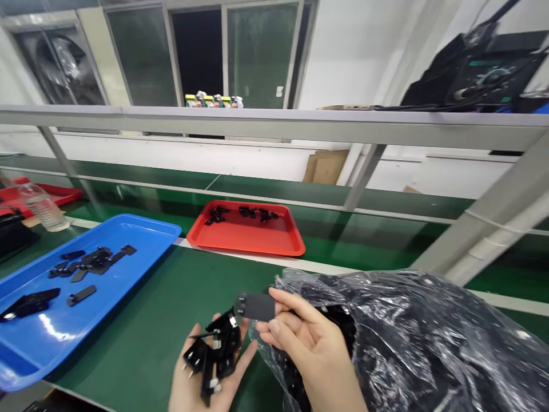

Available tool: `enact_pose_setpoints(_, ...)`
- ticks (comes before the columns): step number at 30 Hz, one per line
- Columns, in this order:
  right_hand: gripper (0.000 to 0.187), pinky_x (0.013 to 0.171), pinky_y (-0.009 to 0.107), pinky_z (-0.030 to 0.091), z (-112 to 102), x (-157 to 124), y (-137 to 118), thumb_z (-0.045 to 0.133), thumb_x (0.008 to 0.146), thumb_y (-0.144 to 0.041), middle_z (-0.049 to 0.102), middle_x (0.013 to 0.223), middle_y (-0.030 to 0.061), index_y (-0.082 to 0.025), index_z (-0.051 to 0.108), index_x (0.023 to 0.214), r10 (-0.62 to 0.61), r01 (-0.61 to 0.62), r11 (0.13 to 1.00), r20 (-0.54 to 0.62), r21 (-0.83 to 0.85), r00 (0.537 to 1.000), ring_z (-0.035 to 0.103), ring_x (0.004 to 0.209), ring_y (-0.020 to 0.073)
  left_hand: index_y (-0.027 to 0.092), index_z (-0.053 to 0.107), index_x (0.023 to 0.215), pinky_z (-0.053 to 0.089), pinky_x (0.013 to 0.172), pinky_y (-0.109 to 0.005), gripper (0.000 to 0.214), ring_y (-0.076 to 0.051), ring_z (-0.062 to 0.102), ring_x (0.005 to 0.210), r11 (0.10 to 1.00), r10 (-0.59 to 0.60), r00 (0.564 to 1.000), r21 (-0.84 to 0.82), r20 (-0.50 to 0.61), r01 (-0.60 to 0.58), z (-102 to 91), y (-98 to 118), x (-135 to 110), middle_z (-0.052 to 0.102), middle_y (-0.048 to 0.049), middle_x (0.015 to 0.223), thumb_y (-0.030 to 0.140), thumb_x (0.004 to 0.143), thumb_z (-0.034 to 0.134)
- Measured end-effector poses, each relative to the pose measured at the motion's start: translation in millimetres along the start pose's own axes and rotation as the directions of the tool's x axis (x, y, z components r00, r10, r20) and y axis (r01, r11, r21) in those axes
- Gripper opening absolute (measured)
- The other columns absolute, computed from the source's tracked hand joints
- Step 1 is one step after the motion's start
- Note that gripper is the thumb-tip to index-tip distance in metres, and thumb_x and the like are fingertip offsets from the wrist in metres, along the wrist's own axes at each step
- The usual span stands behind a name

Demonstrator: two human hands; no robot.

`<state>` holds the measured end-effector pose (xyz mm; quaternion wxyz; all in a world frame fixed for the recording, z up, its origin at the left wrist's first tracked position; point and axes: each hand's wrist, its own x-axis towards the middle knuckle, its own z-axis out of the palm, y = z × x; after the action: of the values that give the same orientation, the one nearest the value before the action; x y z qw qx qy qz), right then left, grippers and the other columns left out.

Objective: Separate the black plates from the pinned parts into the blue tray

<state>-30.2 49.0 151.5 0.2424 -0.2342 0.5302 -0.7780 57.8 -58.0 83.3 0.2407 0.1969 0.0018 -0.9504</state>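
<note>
In front of me runs a long shelf (257,125), with a row of little yellow, white and dark items (212,102) above its edge (too small for me to make out) and a black device (465,86) with a round dial (493,77) at the right. Behind it I see a sliding window (261,54) and, lower down, brown cardboard (329,167) by the white wall (351,51). A clear bottle (45,209) with a red cap (21,181) stands off to my left.
</note>
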Motion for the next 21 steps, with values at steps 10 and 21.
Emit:
enact_pose_setpoints(10, 0.057, 0.087, 0.039, 0.056, 177, 89, 71, 0.062, 0.077, -0.007, 0.064, 0.112, 0.0115, -0.013, 0.050, 0.133, 0.144, 0.028, 0.929, 0.430, -0.369, 0.891, 0.069, 0.094, 0.0229, 0.011, 0.075, 0.074, 0.053, 0.089, -0.046, 0.033, -0.032, 0.070, 0.091, 0.988, 0.123, 0.986, -0.080, -0.108, -0.132, -25.6, 17, 38, 0.076, -0.0120, 0.084, 0.021, 0.090, 0.049)
enact_pose_setpoints(21, 0.040, 0.092, 0.052, 0.044, 43, 47, 33, 0.050, 0.080, -0.005, 0.065, 0.111, 0.0192, -0.007, 0.067, 0.116, 0.086, 0.385, 0.501, 0.487, -0.775, 0.869, 0.058, 0.106, 0.0364, 0.012, 0.065, 0.069, 0.055, 0.066, -0.037, 0.030, -0.026, 0.071, 0.068, 0.990, 0.102, 0.982, -0.081, -0.162, -0.117, 1.3, 25, 12, 0.072, -0.0120, 0.069, 0.028, 0.091, 0.051)
